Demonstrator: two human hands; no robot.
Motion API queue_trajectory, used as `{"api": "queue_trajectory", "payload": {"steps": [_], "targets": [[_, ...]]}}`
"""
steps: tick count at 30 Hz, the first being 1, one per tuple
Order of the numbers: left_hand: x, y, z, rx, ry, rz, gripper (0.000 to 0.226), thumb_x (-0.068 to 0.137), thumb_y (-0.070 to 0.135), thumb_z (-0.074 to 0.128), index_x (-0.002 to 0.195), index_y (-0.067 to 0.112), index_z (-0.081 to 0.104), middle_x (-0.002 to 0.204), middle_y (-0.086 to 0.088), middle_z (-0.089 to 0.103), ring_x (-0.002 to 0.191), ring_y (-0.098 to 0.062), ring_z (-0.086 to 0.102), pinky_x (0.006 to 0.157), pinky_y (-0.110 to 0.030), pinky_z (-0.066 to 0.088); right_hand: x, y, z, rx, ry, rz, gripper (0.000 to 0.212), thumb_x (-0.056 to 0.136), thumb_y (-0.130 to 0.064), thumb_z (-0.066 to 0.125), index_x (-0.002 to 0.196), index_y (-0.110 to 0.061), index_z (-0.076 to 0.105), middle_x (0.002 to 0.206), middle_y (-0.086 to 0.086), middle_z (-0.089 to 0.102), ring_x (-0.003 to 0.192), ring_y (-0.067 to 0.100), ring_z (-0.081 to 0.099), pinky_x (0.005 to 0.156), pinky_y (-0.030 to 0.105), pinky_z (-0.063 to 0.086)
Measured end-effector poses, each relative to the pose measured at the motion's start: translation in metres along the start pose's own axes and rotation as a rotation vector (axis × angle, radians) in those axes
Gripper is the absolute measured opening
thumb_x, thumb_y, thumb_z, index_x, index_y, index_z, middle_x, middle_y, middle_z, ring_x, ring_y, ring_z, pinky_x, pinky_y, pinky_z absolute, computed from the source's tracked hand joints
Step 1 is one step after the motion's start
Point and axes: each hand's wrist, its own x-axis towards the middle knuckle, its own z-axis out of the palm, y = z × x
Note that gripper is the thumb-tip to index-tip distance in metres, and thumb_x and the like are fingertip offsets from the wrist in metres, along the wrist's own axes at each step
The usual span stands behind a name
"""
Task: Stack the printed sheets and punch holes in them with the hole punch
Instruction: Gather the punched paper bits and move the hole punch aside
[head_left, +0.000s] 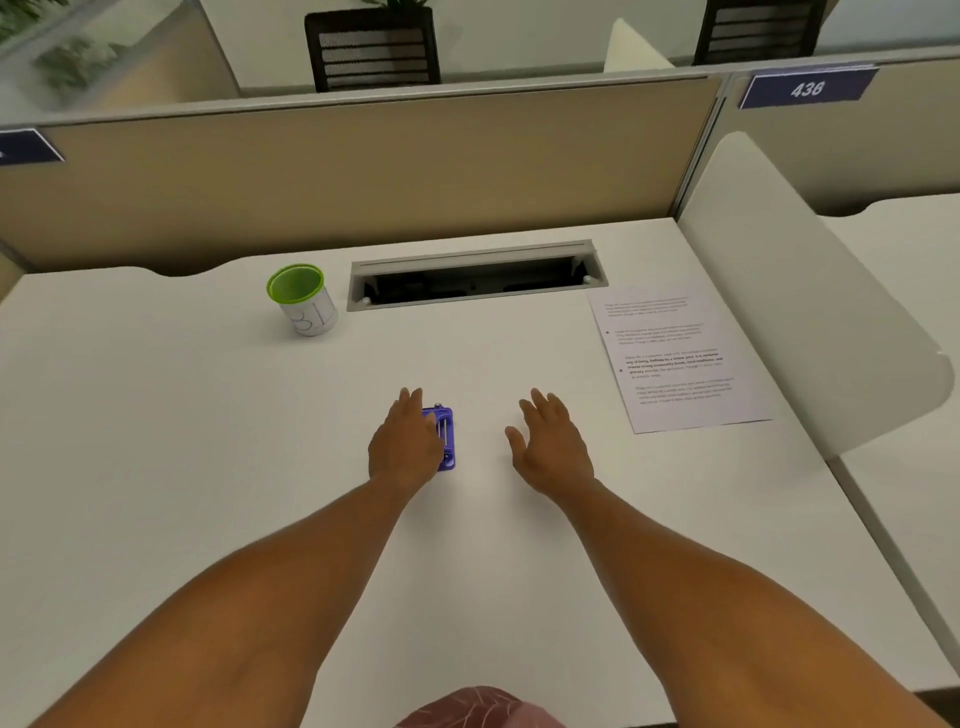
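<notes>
A small purple hole punch (444, 439) lies on the white desk (208, 441) near the middle. My left hand (406, 447) rests over its left side with the fingers stretched forward, covering part of it; I cannot tell whether it grips the punch. My right hand (551, 444) hovers palm down to the right of the punch, fingers spread, holding nothing. A printed sheet (675, 358) lies flat at the desk's right side, beyond my right hand; whether more sheets lie under it is not visible.
A white cup with a green rim (304, 299) stands at the back left. An open cable tray slot (475, 275) runs along the back of the desk. A beige partition (363, 171) closes the back, a white divider (810, 322) the right side.
</notes>
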Motion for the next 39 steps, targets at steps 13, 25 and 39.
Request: {"api": "queue_trajectory", "payload": {"steps": [13, 25, 39], "targets": [[0.015, -0.016, 0.017, -0.347, 0.008, -0.176, 0.037, 0.097, 0.035, 0.048, 0.129, 0.018, 0.051, 0.127, 0.0, 0.057, 0.109, -0.022, 0.06, 0.092, -0.039, 0.05, 0.0, -0.013, 0.047, -0.114, -0.046, -0.005, 0.059, 0.101, -0.043, 0.026, 0.153, -0.015, 0.021, 0.164, 0.002, 0.001, 0.15, 0.023, -0.009, 0.122, 0.04, 0.007], [0.024, -0.025, 0.038, -0.424, 0.052, -0.206, 0.039, 0.098, 0.041, 0.044, 0.097, 0.008, 0.065, 0.112, -0.011, 0.063, 0.083, -0.025, 0.065, 0.079, -0.038, 0.055, -0.003, -0.014, 0.07, -0.141, 0.08, -0.014, 0.056, 0.1, -0.037, 0.028, 0.148, -0.01, 0.033, 0.163, 0.007, 0.013, 0.15, 0.028, 0.0, 0.122, 0.045, 0.003], [0.023, -0.023, 0.037, -0.331, 0.067, -0.225, 0.039, 0.102, 0.037, 0.031, 0.088, 0.009, 0.054, 0.118, -0.01, 0.053, 0.088, -0.028, 0.057, 0.081, -0.037, 0.048, -0.004, -0.014, 0.072, -0.168, 0.089, -0.002, 0.058, 0.099, -0.04, 0.025, 0.15, -0.012, 0.031, 0.163, 0.005, 0.012, 0.151, 0.026, -0.001, 0.122, 0.044, 0.004]]}}
